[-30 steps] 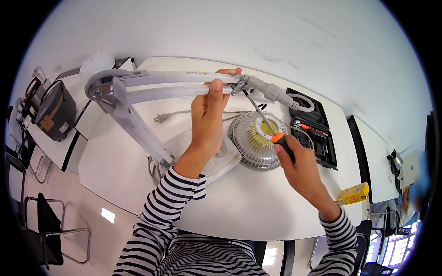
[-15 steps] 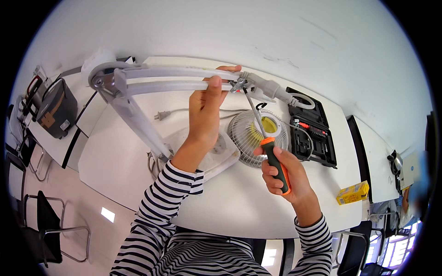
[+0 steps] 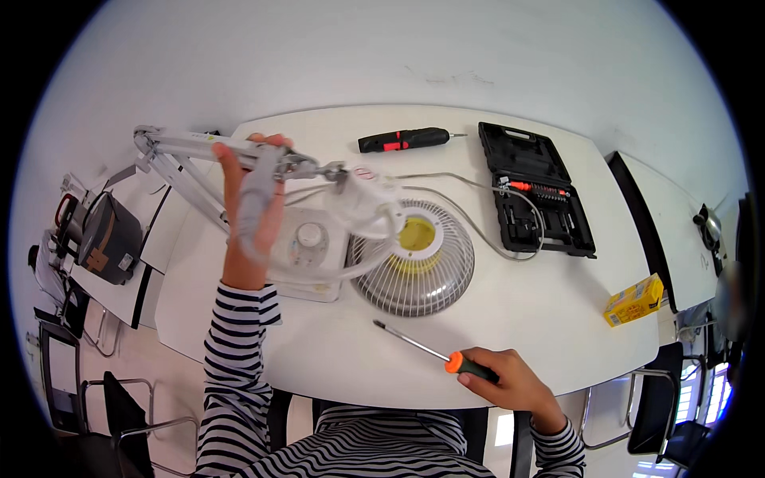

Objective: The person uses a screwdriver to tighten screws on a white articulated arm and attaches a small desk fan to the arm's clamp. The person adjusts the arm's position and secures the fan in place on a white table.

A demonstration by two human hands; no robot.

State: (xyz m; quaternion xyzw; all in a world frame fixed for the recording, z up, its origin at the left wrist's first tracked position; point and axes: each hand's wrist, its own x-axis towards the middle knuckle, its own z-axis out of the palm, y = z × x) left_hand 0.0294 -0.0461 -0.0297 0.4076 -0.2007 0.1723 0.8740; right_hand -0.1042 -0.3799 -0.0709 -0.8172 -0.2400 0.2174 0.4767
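Note:
My left hand (image 3: 256, 203) is wrapped round the end of a white jointed lamp arm (image 3: 187, 145), raised over the table's left side. A white end fitting (image 3: 362, 199) and a looped cable (image 3: 319, 272) hang from that end, blurred by motion. Near the table's front edge, my right hand (image 3: 518, 382) grips a screwdriver (image 3: 458, 362) by its dark green and orange handle, tip pointing up and left. Between my hands a round wire-caged lamp head (image 3: 422, 279) lies on the table, its yellowish centre facing up. Partly behind the cable sits a white base with a dial (image 3: 309, 235).
At the back lies a black and red electric screwdriver (image 3: 405, 140). An opened black tool case (image 3: 542, 191) with bits stands at the right, a grey cord (image 3: 458, 209) running onto it. A yellow carton (image 3: 635, 300) is near the right edge. A dark grey bin (image 3: 110, 239) stands on the left table.
The lamp arm has swung left and turned in my left hand. My right hand has drawn the screwdriver from the joint, down to the front edge. The electric screwdriver has come into view.

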